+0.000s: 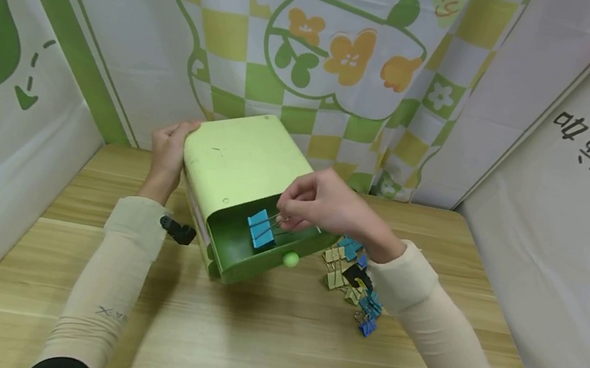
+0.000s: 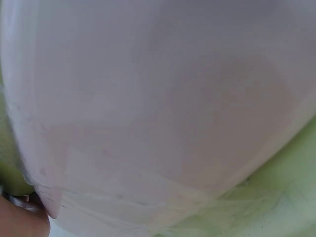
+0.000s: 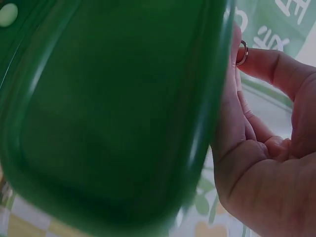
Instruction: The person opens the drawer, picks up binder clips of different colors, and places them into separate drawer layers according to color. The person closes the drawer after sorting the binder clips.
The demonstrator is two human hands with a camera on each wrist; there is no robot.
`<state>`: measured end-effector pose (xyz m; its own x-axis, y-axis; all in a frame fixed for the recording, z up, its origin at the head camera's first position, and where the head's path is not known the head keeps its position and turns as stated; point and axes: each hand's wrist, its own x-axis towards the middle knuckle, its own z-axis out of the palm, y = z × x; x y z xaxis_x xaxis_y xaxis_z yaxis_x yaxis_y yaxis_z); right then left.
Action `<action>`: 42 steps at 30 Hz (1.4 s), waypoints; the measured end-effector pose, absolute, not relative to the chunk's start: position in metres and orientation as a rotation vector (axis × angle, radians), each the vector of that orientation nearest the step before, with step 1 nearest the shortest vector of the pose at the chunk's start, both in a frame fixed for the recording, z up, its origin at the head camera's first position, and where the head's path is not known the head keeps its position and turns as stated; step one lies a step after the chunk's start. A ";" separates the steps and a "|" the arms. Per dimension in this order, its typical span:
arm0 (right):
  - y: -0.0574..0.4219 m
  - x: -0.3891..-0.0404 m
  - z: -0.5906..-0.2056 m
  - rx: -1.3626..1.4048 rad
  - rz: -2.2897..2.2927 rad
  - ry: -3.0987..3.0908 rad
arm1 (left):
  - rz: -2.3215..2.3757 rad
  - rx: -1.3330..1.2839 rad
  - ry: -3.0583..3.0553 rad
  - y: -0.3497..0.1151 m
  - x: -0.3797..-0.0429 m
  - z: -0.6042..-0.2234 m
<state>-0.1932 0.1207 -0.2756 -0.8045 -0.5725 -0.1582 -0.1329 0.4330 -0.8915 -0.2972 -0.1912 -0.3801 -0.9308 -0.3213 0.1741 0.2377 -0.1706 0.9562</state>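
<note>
A light-green drawer box point(image 1: 244, 160) stands at an angle on the table, its front drawer point(image 1: 253, 270) pulled out and dark green inside. My left hand point(image 1: 169, 146) grips the box at its far left corner. Over the open drawer, my right hand point(image 1: 320, 204) pinches a blue binder clip point(image 1: 262, 230) by its wire handle, the clip hanging within the drawer's outline. In the right wrist view, the metal loop point(image 3: 242, 53) shows between thumb and finger beside the drawer wall point(image 3: 207, 123). The left wrist view is filled by the box's pale side panel point(image 2: 138, 98).
Several yellow, teal and blue binder clips point(image 1: 335, 279) lie in a loose pile right of the box, partly under my right forearm. A round green knob point(image 1: 290, 260) juts from the drawer front. Printed curtains point(image 1: 314, 53) hang behind the wooden table point(image 1: 246, 355).
</note>
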 end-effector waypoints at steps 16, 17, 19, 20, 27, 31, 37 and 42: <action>0.088 -0.185 -0.285 -0.691 -1.150 2.215 | -2.128 0.075 -1.742 -0.190 -0.297 -0.381; 0.088 -0.185 -0.285 -0.700 -1.138 2.218 | -2.131 0.073 -1.740 -0.190 -0.297 -0.381; 0.086 -0.185 -0.286 -0.716 -1.124 2.218 | -2.136 0.068 -1.731 -0.190 -0.298 -0.381; 0.086 -0.185 -0.287 -0.723 -1.118 2.219 | -2.126 0.070 -1.736 -0.189 -0.298 -0.382; 0.082 -0.186 -0.291 -0.764 -1.076 2.219 | -2.124 0.080 -1.737 -0.190 -0.300 -0.383; 0.082 -0.186 -0.289 -0.775 -1.046 2.219 | -2.117 0.082 -1.747 -0.191 -0.300 -0.383; 0.085 -0.186 -0.284 -0.782 -0.984 2.254 | -2.133 0.075 -1.737 -0.191 -0.301 -0.383; 0.092 -0.186 -0.277 -0.731 -1.000 2.301 | -2.136 0.080 -1.736 -0.191 -0.301 -0.383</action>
